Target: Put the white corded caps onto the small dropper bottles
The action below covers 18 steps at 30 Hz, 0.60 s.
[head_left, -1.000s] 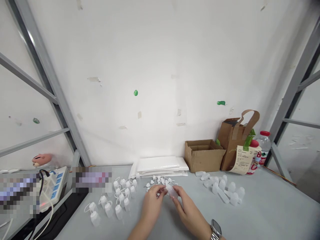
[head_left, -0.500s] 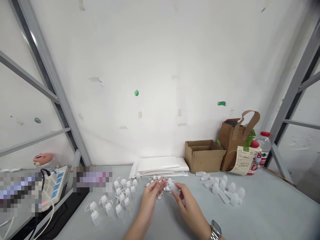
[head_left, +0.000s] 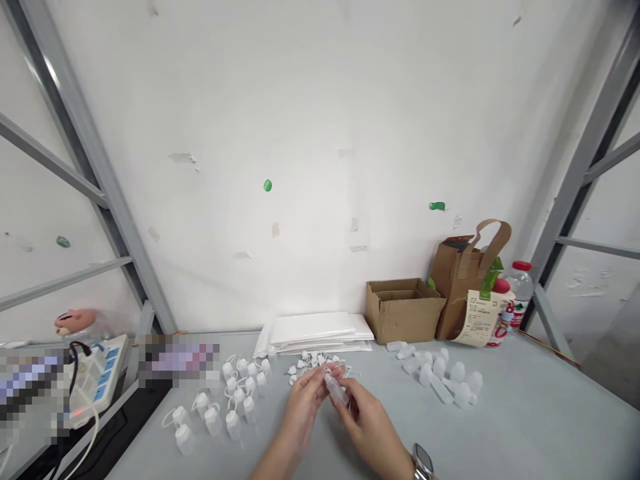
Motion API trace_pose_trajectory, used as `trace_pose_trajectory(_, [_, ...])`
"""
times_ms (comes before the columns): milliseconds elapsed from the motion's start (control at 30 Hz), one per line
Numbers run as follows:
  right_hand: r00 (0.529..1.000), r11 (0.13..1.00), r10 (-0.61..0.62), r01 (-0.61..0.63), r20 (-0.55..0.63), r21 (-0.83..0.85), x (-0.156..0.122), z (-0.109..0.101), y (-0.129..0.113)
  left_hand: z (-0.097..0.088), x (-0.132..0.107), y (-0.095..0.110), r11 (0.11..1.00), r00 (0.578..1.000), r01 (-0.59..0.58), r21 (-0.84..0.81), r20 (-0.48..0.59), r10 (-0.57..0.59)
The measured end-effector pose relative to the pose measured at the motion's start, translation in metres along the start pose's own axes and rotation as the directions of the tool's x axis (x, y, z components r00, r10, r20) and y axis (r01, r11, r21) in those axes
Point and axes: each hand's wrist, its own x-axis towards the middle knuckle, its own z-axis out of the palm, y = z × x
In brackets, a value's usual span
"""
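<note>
Far left of the cardboard box (head_left: 405,313) lies a white power strip (head_left: 103,383). Between the two, nearer the person, the capped bottles (head_left: 213,421) stand in a loose cluster; a careless sleeve or forearm could topple these light, narrow things. White envelopes (head_left: 315,330) lie just left of the box, with a heap of small caps (head_left: 301,364) in front of them.

Left of the box and nearer the person, the left hand (head_left: 306,392) has its fingers closed about the top of a small bottle (head_left: 336,389), held tilted. The right hand (head_left: 367,410) clamps its body between thumb and fingers. Too hard a squeeze could make the smooth plastic slip, or seat a part crooked at the neck; whether a cap is on is too small to tell.

In front of the box and to its right, the loose bottles (head_left: 441,391) lie jumbled and could roll if nudged. Just right of the box stands a paper bag (head_left: 453,287); its printed slip (head_left: 480,317) bears lines too small to read. Farther right, the red-capped bottle (head_left: 520,293) has a label, also unreadable.
</note>
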Motion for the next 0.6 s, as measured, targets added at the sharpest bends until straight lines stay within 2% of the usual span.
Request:
trace_pose_trajectory(267, [0.995,0.997,-0.030,0.023,-0.095,-0.073,-0.001,0.002,0.001,0.004,-0.007,0.007,1.000,0.997,-0.023,0.015,0.070,0.021])
trace_pose_trajectory(467, [0.992,0.982,-0.075,0.055,-0.106,-0.179,-0.001,0.003,0.003,0.005,-0.008,0.007,1.000,0.996,-0.018,0.015,0.093,0.016])
trace_pose_trajectory(600, [0.983,0.956,-0.154,0.123,-0.100,-0.268,-0.001,0.002,0.001,0.008,-0.011,0.009,1.000,0.996,-0.022,-0.022,0.084,0.024])
